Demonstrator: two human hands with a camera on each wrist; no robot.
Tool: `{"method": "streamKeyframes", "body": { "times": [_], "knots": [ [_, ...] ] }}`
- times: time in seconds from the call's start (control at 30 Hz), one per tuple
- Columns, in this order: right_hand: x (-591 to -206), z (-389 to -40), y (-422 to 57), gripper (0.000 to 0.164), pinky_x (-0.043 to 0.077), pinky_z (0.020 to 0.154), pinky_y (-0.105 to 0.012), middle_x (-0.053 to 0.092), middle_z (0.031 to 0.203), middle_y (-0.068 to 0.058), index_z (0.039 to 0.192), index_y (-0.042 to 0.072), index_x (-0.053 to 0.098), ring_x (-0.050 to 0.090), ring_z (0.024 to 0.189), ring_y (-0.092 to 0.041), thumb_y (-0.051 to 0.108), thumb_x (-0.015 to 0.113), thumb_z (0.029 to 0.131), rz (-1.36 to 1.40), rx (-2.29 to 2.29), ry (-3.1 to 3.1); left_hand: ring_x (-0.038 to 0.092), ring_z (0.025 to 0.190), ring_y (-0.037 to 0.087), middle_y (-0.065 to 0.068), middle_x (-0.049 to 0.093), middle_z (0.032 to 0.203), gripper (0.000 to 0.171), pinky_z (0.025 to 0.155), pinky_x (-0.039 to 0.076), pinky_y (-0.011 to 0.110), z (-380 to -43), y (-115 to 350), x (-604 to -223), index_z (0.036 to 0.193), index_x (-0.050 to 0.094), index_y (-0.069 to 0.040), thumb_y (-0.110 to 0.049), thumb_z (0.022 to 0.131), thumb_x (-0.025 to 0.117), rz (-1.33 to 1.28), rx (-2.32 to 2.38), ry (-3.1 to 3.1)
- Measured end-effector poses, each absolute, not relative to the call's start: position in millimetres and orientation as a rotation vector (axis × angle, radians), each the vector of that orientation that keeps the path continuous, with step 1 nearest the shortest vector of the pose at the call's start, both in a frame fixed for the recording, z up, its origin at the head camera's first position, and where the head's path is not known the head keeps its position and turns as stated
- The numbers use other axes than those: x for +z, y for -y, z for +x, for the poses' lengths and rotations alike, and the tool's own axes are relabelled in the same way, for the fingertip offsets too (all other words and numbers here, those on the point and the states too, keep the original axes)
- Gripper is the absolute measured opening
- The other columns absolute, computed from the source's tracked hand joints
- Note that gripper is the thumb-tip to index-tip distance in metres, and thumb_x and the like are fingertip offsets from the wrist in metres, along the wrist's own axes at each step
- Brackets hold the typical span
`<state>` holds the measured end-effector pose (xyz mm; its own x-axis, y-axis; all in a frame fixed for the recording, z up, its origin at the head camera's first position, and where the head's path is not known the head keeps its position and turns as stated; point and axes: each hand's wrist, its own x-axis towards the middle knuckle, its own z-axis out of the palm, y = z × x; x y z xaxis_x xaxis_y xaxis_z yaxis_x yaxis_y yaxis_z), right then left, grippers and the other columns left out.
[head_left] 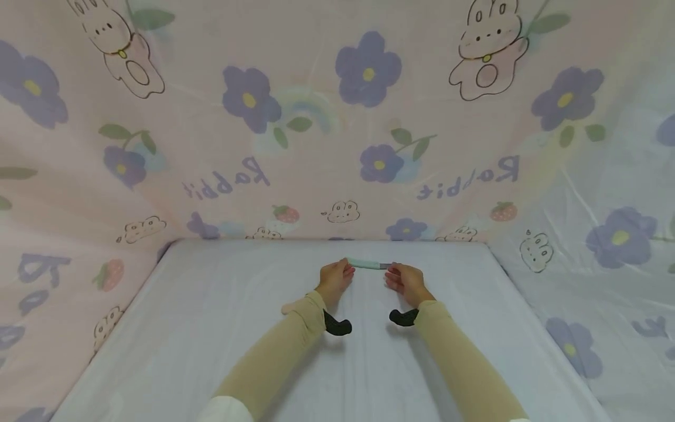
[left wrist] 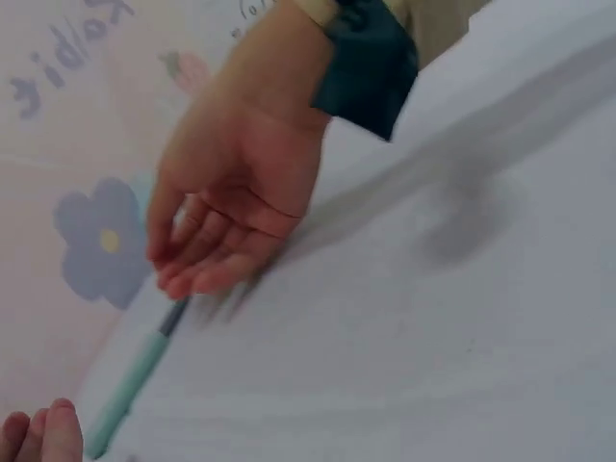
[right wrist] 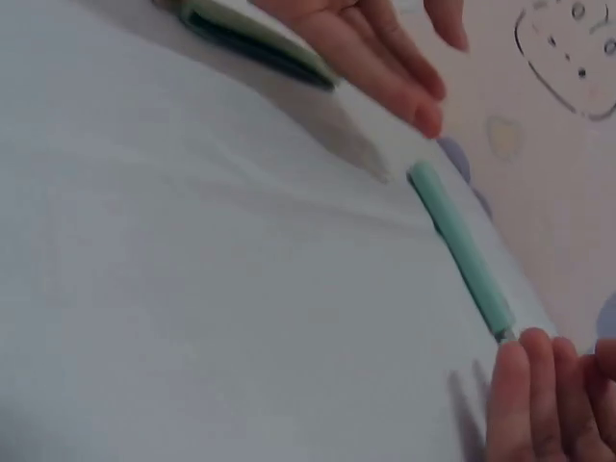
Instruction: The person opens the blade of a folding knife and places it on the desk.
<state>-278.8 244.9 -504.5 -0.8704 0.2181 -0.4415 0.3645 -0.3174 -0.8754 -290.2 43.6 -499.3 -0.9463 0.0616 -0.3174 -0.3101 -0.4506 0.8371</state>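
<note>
A slim, stick-shaped thing (head_left: pixel 364 264) with a mint-green body and a dark grey end lies crosswise between my hands; its exact kind cannot be told. My right hand (head_left: pixel 405 281) is at its grey end. In the left wrist view the right hand (left wrist: pixel 241 183) has its fingers bent, and the grey end runs behind the fingertips, hiding whether they grip it. At the green end, my left hand (head_left: pixel 333 282) has loose fingers; the right wrist view shows a small gap between the left hand (right wrist: pixel 375 48) and the green body (right wrist: pixel 462 252).
A white-covered table (head_left: pixel 237 275) lies beneath both hands. Behind it hangs a pink curtain (head_left: pixel 306 158) with flowers and rabbits, continuing along both sides. Dark curved pieces (head_left: pixel 337 324) stick out at the cuffs of the beige sleeves (head_left: pixel 274 363).
</note>
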Motion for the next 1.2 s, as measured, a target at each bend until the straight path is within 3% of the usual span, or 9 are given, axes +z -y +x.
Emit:
{"method": "streamKeyframes", "body": {
  "times": [0.23,0.5,0.67,0.87,1.2],
  "knots": [
    [-494,-266,-221,0.04,0.051,0.087,-0.034,0.057,0.119,-0.023,0.129,-0.008,0.045,0.064,0.095,-0.022,0.013,0.053,0.095,0.523,-2.287,-1.85,0.054,0.113,0.029,0.016,0.058,0.114,0.036,0.091,0.048,0.029,-282,12,-476,0.124,0.049,0.009,-0.013,0.095,0.053,-0.228,2.482,-1.631],
    [-485,-255,-187,0.036,0.052,0.086,-0.034,0.058,0.113,-0.024,0.122,-0.012,0.048,0.061,0.1,-0.03,0.008,0.055,0.093,0.291,-2.201,-1.897,0.052,0.116,0.031,0.024,0.051,0.125,0.031,0.092,0.047,0.03,-268,58,-481,0.124,0.05,0.007,-0.004,0.096,0.048,-0.199,2.454,-1.801],
    [-484,-253,-172,0.036,0.049,0.091,-0.037,0.053,0.121,-0.028,0.124,-0.014,0.046,0.055,0.11,-0.035,0.005,0.052,0.094,0.211,-2.176,-1.897,0.055,0.109,0.032,0.028,0.052,0.123,0.033,0.091,0.049,0.035,-267,58,-494,0.124,0.049,0.011,-0.002,0.094,0.049,-0.138,2.256,-2.025],
    [-491,-256,-158,0.04,0.044,0.097,-0.039,0.048,0.126,-0.027,0.127,-0.013,0.043,0.052,0.114,-0.034,0.005,0.053,0.093,0.217,-2.144,-1.836,0.06,0.098,0.026,0.027,0.057,0.116,0.033,0.082,0.052,0.027,-265,48,-505,0.12,0.052,0.012,-0.003,0.091,0.051,-0.011,2.062,-2.231],
    [-498,-255,-139,0.04,0.043,0.098,-0.039,0.046,0.127,-0.03,0.129,-0.015,0.04,0.05,0.116,-0.037,0.005,0.047,0.095,0.204,-2.111,-1.757,0.06,0.092,0.018,0.023,0.06,0.112,0.033,0.079,0.052,0.027,-264,40,-515,0.12,0.054,0.009,-0.005,0.09,0.054,-0.114,2.06,-2.175]
  ]
}}
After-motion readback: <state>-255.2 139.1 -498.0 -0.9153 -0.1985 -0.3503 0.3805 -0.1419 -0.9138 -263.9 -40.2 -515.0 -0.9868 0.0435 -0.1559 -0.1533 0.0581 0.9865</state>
